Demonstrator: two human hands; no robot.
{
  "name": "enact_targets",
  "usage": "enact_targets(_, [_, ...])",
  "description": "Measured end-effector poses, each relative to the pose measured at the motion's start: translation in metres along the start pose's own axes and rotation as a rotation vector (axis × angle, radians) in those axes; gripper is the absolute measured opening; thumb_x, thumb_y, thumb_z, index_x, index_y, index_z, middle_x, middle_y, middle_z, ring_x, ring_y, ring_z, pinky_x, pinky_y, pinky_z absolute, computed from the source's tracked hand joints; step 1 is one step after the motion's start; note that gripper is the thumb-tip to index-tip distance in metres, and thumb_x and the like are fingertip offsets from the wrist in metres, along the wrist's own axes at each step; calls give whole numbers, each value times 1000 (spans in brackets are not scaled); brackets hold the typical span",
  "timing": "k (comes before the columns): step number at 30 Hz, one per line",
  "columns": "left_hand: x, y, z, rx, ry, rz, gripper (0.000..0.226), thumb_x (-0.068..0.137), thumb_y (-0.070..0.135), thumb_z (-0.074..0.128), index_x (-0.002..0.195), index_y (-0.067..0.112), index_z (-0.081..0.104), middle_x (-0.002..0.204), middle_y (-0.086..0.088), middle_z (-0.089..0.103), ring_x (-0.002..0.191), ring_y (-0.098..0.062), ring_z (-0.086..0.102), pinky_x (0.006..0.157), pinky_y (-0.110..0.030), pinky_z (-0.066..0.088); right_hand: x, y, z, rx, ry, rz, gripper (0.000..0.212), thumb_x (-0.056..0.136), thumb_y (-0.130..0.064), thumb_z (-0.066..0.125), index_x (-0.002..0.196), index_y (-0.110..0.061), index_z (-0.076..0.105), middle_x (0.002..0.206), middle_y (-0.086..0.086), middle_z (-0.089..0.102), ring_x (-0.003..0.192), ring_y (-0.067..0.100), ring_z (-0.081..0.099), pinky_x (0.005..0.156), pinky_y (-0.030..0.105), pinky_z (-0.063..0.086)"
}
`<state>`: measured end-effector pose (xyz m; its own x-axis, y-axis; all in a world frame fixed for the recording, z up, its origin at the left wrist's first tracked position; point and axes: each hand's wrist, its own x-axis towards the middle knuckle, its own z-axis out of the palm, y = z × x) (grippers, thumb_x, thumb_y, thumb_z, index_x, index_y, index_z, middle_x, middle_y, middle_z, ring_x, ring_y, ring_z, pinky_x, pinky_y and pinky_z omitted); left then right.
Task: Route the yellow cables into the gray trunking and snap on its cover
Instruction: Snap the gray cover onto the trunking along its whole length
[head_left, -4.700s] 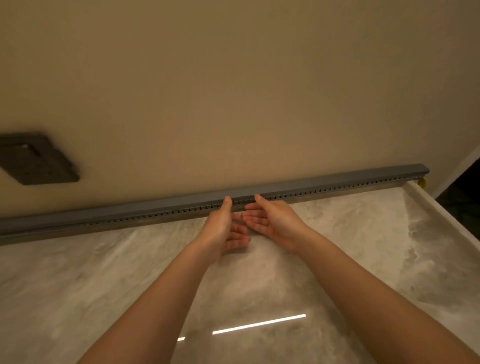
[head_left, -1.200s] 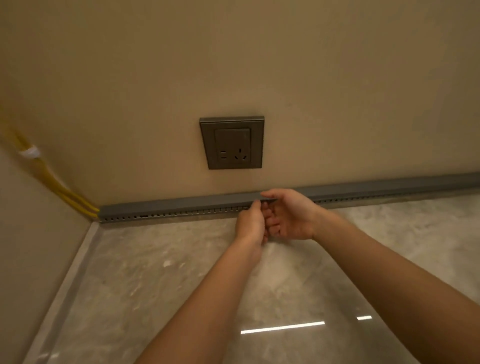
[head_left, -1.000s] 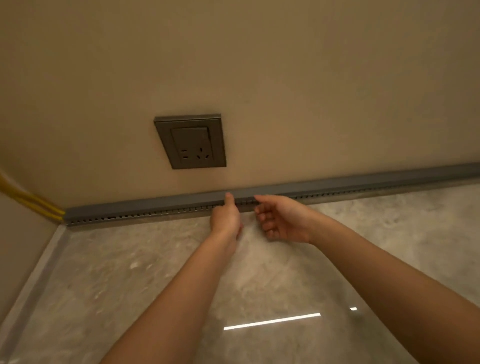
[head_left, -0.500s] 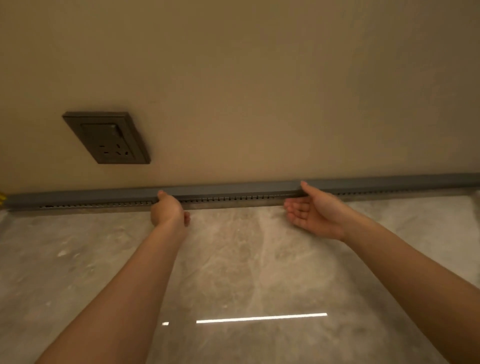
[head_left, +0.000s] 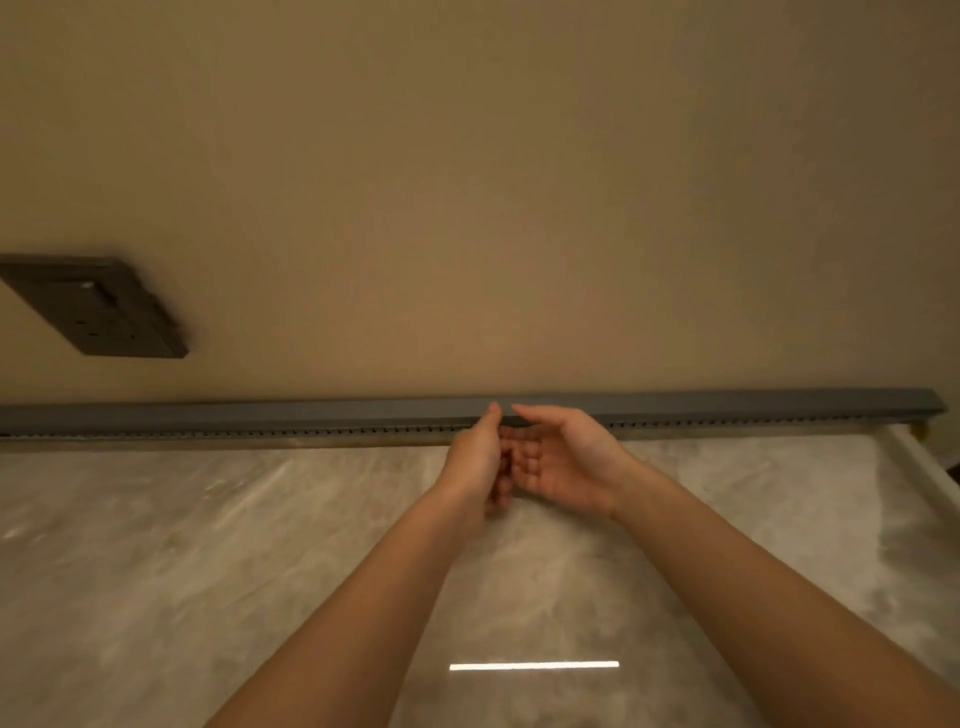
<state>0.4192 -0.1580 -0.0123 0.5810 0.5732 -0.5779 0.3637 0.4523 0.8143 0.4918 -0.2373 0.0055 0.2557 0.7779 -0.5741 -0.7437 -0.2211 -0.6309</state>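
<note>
The gray trunking (head_left: 260, 418) runs along the foot of the beige wall, its cover on along the whole visible length and a row of small slots on its front. Both hands meet at its middle. My left hand (head_left: 475, 457) has its thumb tip pressed on the cover's top, fingers curled into the palm. My right hand (head_left: 561, 457) lies palm up, thumb resting on the cover, fingers loosely bent and clear of the trunking. A small bit of yellow cable (head_left: 918, 429) shows past the trunking's right end; the rest is hidden.
A dark wall socket (head_left: 98, 309) sits on the wall at the left, above the trunking. The polished marble floor (head_left: 208, 545) spreads in front, with a bright light reflection (head_left: 534, 665). A pale skirting edge (head_left: 924, 467) marks the right corner.
My hands, spread apart on the trunking half a second ago, have come together at its middle. The view has swung right, so the trunking's right end now shows and the socket sits further left.
</note>
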Motion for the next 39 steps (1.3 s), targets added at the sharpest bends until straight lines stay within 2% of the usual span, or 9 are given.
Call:
enact_targets(7, [4, 0, 33, -59, 242, -1, 41, 100, 41, 28, 90, 9, 51, 61, -5, 43, 43, -20, 32, 42, -24, 26, -32, -4, -54, -27, 296, -183, 30, 94, -29, 50, 80, -6, 62, 59, 2, 59, 56, 13, 53, 55, 24, 45])
enact_targets(10, [4, -1, 36, -28, 318, 6, 46, 100, 42, 29, 127, 9, 47, 92, -16, 59, 61, -32, 51, 46, -27, 31, -51, -14, -81, 65, 462, -264, 39, 95, -40, 46, 84, -4, 57, 69, 8, 56, 62, 17, 53, 58, 28, 47])
enact_targets(13, [9, -3, 39, 0, 374, 10, 52, 99, 43, 28, 132, 7, 45, 132, -24, 51, 92, -43, 58, 61, -45, 48, -66, -25, -109, 67, 620, -322, 49, 95, -49, 40, 98, -1, 53, 83, 12, 57, 73, 20, 55, 64, 30, 48])
enact_targets(16, [8, -3, 42, 12, 388, 30, 56, 100, 43, 25, 129, 1, 48, 114, -28, 59, 53, -28, 43, 44, -32, 32, -72, -33, -128, 23, 691, -356, 46, 98, -44, 37, 97, 0, 52, 84, 13, 57, 73, 20, 55, 64, 30, 49])
enact_targets(19, [10, -4, 42, 14, 376, 53, 63, 100, 44, 21, 124, -7, 49, 73, -16, 53, 48, -22, 33, 44, -27, 25, -70, -38, -134, -9, 742, -384, 41, 101, -35, 35, 89, 1, 52, 80, 14, 57, 68, 19, 55, 62, 29, 49])
enact_targets(21, [9, -2, 43, 28, 368, 52, 61, 101, 44, 20, 119, -6, 51, 63, -8, 42, 47, -22, 34, 43, -27, 25, -67, -42, -135, -21, 758, -389, 36, 102, -30, 33, 97, 1, 50, 78, 14, 56, 67, 19, 54, 62, 29, 49])
enact_targets(28, [7, -3, 44, 64, 355, 50, 60, 101, 44, 18, 115, -3, 52, 63, -7, 41, 47, -23, 34, 44, -28, 27, -63, -40, -142, -59, 770, -398, 41, 101, -32, 34, 79, -2, 53, 76, 13, 58, 65, 18, 54, 58, 27, 47])
enact_targets(34, [-14, -4, 37, 10, 214, 69, 55, 99, 50, 15, 79, 8, 45, 61, -7, 43, 45, -20, 32, 46, -28, 27, -67, -22, -126, -28, 690, -450, 36, 100, -31, 38, 93, 0, 52, 84, 13, 60, 74, 20, 58, 66, 27, 50])
enact_targets(39, [-34, -5, 12, 113, 88, 115, 54, 100, 47, 21, 100, 4, 54, 65, -7, 48, 47, -20, 41, 45, -26, 31, -75, -2, -89, -166, 607, -394, 29, 100, -26, 39, 106, -2, 53, 90, 10, 61, 77, 19, 59, 67, 27, 49])
